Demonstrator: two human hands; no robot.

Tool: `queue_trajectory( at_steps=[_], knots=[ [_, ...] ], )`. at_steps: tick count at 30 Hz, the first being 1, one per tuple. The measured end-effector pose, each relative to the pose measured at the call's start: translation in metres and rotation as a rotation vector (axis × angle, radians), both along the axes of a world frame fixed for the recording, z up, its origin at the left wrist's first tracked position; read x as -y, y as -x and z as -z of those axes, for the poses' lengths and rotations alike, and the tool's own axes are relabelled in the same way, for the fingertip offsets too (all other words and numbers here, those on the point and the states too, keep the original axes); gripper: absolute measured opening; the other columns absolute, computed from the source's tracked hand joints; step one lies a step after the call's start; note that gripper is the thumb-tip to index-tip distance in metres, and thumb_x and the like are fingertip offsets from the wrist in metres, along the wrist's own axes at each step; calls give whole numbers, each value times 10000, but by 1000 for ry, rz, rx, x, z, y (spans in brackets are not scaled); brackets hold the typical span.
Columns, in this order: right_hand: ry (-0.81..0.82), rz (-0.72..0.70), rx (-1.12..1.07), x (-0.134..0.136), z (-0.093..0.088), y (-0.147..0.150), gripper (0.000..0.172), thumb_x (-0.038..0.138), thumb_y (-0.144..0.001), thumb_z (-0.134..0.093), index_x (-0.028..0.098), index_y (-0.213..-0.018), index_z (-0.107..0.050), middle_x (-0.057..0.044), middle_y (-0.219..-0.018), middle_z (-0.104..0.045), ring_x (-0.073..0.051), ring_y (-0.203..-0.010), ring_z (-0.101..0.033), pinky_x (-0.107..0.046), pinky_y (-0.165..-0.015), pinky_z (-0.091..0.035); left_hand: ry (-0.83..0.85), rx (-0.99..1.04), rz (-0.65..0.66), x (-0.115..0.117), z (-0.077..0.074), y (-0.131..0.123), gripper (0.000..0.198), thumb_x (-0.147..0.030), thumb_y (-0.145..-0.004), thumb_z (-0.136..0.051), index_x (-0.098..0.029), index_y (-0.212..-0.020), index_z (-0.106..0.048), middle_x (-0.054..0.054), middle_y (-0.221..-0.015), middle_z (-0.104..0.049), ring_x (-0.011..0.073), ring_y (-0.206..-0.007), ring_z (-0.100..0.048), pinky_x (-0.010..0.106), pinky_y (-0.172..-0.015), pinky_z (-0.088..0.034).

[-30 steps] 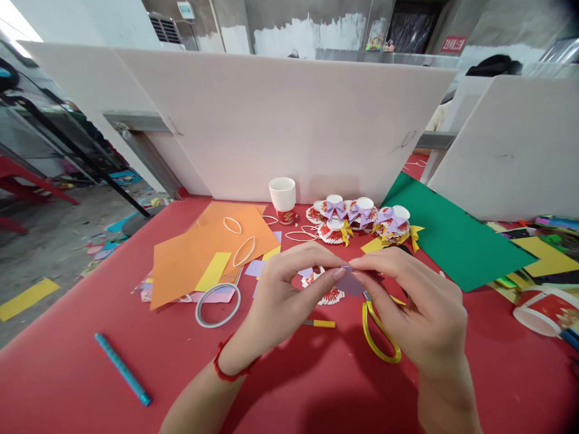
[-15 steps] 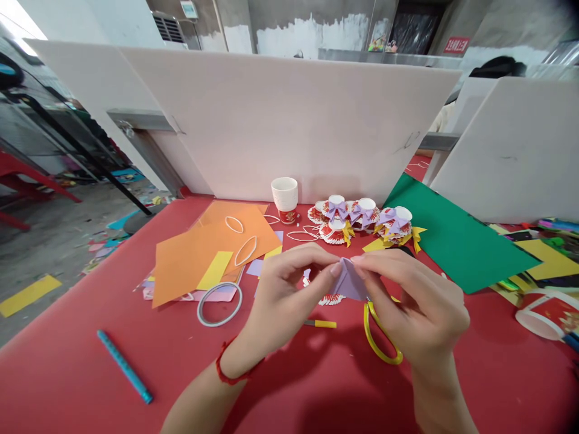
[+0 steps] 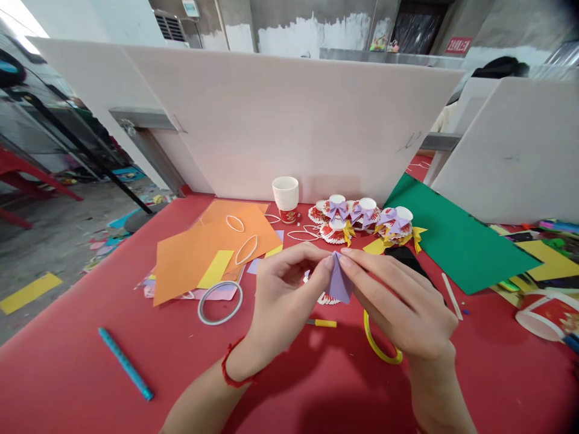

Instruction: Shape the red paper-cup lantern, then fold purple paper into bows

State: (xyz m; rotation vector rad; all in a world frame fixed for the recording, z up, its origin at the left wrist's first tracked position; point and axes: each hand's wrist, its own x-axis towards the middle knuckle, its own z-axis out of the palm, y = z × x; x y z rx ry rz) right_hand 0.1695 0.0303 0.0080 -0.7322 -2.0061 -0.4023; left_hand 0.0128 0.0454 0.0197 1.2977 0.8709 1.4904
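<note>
Between my two hands, above the table, is a small folded piece of purple paper. My left hand pinches its upper left edge with thumb and forefinger. From the other side, my right hand grips the top of the same paper with its fingertips. Under my right hand, yellow-handled scissors lie partly covered. A small yellow-handled tool rests below the paper. Partly hidden behind my fingers is a red and white fringed paper piece. Beyond my hands stand several red and white cup ornaments with purple bows.
Orange sheets, a tape ring and a teal pen lie to the left. Stacked paper cups stand before a white partition. On the right are a green sheet, a black object and a cut cup.
The purple paper has turned more upright and looks narrower. My right hand has shifted left and flattened, uncovering the black object and a white stick on the right.
</note>
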Motion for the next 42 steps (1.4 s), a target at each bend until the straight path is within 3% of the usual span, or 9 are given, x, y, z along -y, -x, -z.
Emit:
queue_trajectory(
  at_steps=[13,21,27,32,42],
  knots=[
    [-28,-63,-10,-10,5,11,253,-61,-850,-621,-37,-1088,-703,-236,-1104,-749,-267,-1004,-692,-365,-839,-602,-2,64,-63,-5,5,-1,142,-122,-755,-721,-204,-657,-783,-34,-573,-703,58,-553,-611,93,-556,-523],
    [98,-85,-99,-8,3,11,300,-20,-880,-608,111,-1135,-699,-140,-1133,-750,-211,-1010,-702,-333,-867,-597,167,145,151,-13,2,8,47,-211,-716,-811,-204,-671,-798,-16,-598,-723,68,-579,-633,100,-558,-517],
    [73,-85,-252,-7,4,11,376,-24,-841,-654,162,-1164,-702,-89,-1047,-771,-203,-958,-730,-311,-823,-625,184,193,119,-7,3,6,110,-223,-732,-809,-195,-635,-765,-22,-604,-698,67,-565,-585,128,-546,-500],
    [66,-98,-222,-2,5,8,334,-40,-881,-580,149,-1106,-740,-116,-1074,-757,-206,-944,-721,-324,-768,-621,224,196,209,-1,3,8,135,-277,-794,-768,-197,-688,-792,5,-653,-730,93,-609,-601,172,-589,-508],
    [59,-131,-156,-3,0,3,315,-49,-882,-555,124,-1073,-737,-131,-1056,-776,-208,-960,-729,-323,-793,-628,233,188,181,1,2,8,142,-306,-758,-811,-189,-679,-794,17,-640,-733,103,-596,-605,182,-568,-506]
  ],
)
